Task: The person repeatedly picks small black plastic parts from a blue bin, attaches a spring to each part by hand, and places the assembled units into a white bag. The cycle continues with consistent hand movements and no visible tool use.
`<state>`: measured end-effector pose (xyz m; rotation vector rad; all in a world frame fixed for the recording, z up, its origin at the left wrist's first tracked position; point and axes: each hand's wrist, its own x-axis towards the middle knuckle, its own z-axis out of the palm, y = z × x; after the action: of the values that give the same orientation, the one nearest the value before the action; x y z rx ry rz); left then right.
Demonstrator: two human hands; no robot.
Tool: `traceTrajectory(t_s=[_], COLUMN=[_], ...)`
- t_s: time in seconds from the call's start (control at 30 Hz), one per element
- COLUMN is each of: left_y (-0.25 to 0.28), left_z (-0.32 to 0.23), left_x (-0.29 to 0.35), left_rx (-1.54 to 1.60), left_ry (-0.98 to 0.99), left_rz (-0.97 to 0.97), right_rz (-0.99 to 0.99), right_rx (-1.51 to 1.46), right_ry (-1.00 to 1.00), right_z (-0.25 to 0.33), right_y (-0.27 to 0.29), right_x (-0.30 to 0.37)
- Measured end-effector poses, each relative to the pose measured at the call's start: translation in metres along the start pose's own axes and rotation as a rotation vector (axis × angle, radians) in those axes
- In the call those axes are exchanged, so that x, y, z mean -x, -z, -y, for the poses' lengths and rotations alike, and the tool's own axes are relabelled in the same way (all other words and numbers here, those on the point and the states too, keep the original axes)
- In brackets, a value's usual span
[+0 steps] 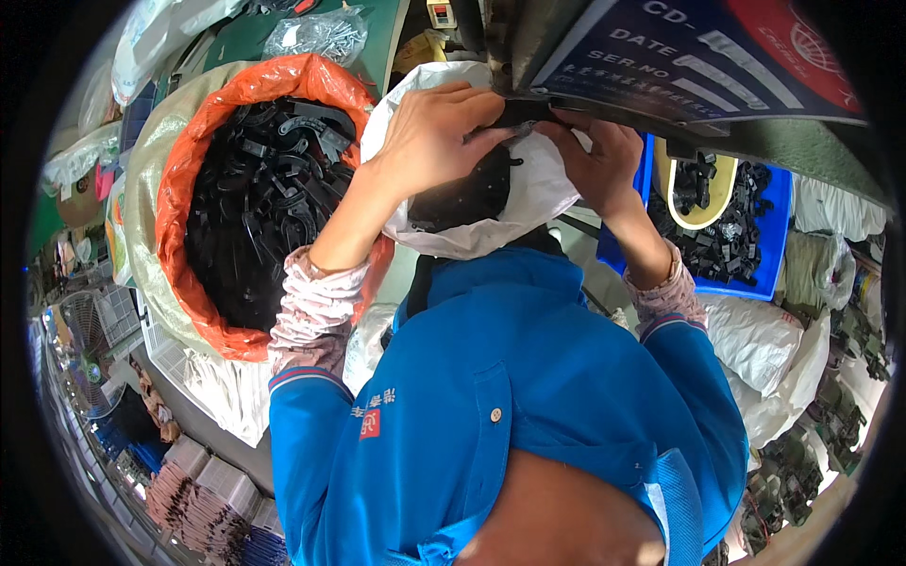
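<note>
Between hands [444, 127] [604, 160], perhaps a part [524, 128]

Blue shirt [585, 377] w/ striped cuffs [307, 372], pink patt. undersleeves [316, 307].

White lettering [630, 41] marks the dark blue machine plate [698, 61] and the blue shirt [585, 368]

At twelve o'clock, the dark piece [526, 127] at the fingers of your left hand [434, 137] is too small to identify. The machine [661, 71] at one o'clock hides some fingertips of your right hand [601, 158] and runs off the top edge. Your left hand covers part of the white bag's [472, 247] rim.
</note>
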<state>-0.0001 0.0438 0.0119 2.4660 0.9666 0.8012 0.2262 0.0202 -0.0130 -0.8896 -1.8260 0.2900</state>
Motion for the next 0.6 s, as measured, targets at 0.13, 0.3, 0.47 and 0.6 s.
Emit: traceTrajectory(t_s=[0.13, 0.3, 0.47, 0.6], left_y=[-0.01, 0.003, 0.0, -0.003], left_z=[0.006, 0.008, 0.006, 0.007], left_x=[-0.006, 0.004, 0.018, 0.017], left_rx=[0.044, 0.053, 0.152, 0.187], left_ry=[0.101, 0.04, 0.218, 0.147], left_rz=[0.091, -0.045, 0.065, -0.014], right_rz=[0.088, 0.194, 0.414, 0.482], right_rx=[-0.329, -0.361, 0.187, 0.574], right_ry=[-0.553, -0.716, -0.23, -0.113], right_z=[-0.01, -0.016, -0.122, -0.145], right_y=[-0.008, 0.003, -0.003, -0.022], right_x=[0.022, 0.011, 0.022, 0.032])
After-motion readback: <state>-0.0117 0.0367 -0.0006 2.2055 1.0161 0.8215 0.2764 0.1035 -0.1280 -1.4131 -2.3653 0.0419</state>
